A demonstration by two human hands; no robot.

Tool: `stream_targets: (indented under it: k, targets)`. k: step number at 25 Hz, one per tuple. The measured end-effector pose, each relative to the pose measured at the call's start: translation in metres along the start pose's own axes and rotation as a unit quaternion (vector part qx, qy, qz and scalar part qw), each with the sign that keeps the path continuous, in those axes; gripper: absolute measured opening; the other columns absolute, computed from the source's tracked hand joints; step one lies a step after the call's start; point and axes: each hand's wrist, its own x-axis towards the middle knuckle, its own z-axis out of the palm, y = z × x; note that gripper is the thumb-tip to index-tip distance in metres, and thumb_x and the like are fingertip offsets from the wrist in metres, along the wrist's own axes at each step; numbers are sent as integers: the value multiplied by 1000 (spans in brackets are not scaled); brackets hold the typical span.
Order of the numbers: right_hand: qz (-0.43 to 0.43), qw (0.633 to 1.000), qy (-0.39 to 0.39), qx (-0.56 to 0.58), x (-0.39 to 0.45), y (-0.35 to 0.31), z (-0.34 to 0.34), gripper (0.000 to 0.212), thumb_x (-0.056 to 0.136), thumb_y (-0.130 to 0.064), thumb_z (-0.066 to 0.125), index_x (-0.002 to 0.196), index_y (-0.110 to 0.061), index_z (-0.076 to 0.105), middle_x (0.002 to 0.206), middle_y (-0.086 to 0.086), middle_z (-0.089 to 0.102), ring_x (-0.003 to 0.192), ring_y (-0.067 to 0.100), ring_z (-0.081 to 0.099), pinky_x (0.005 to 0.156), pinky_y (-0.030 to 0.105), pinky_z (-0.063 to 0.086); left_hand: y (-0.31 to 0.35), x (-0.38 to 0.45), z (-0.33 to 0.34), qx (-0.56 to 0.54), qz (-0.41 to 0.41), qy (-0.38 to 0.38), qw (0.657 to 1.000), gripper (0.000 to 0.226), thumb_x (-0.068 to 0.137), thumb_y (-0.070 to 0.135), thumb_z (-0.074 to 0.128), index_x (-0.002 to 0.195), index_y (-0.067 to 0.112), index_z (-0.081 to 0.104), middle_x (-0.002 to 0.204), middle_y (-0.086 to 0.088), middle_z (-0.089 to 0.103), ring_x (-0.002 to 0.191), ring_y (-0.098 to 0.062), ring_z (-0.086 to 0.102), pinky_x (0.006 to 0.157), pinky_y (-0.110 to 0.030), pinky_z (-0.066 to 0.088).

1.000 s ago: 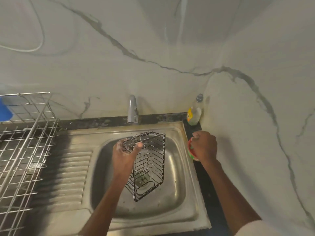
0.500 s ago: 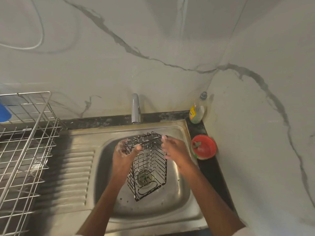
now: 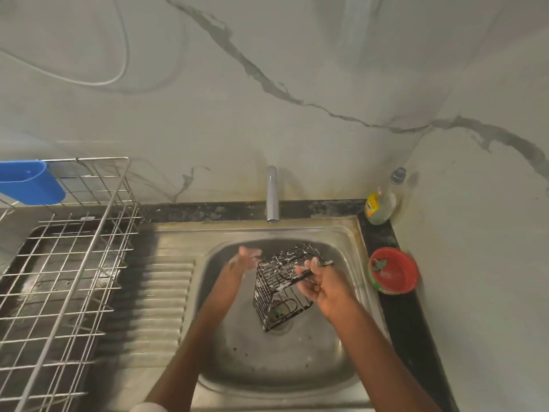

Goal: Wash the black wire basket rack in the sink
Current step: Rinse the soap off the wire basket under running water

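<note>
The wire basket rack (image 3: 282,285) is black, flecked with white suds. The sink (image 3: 332,346) is dull silver steel with dark specks. Beside it sit a red bowl (image 3: 395,275) with a green rim and a clear bottle (image 3: 381,203) with a yellow label. The wall (image 3: 267,84) is pale marble with grey veins. The drying rack (image 3: 74,263) is silver wire and carries a blue holder (image 3: 29,182).

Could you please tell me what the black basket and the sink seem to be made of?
The black basket looks like thin metal wire with a black coating, an open grid flecked with white suds. The sink looks like stainless steel: dull, silvery sheen with pressed drainer ribs. The right hand grips the basket's edge.
</note>
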Motion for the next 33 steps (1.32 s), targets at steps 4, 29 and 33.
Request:
stream_targets:
  k: [4, 29, 33]
  targets:
    - [-5, 999, 4, 43, 7, -2, -1, 22, 103, -19, 59, 111, 0, 67, 91, 13, 80, 68, 22, 69, 55, 29, 62, 39, 57, 12, 27, -23, 66, 997, 35, 110, 45, 55, 118, 14, 69, 102, -1, 75, 101, -26, 75, 83, -35, 62]
    - [-22, 996, -9, 86, -3, 3, -1, 20, 103, -19, 58, 96, -4, 69, 105, 18, 78, 79, 33, 68, 54, 26, 61, 18, 141, 46, -340, -234, 4, 911, 66, 114, 53, 33, 139, -4, 56, 106, -27, 78, 97, -39, 78, 85, -46, 61]
    - [-41, 991, -5, 127, -9, 2, 3, 19, 105, -15, 55, 97, -5, 68, 107, 17, 77, 72, 29, 69, 58, 27, 62, 3, 116, 52, -315, -247, -112, 910, 77, 110, 67, 20, 139, 9, 63, 134, -18, 72, 129, -37, 63, 120, -58, 38]
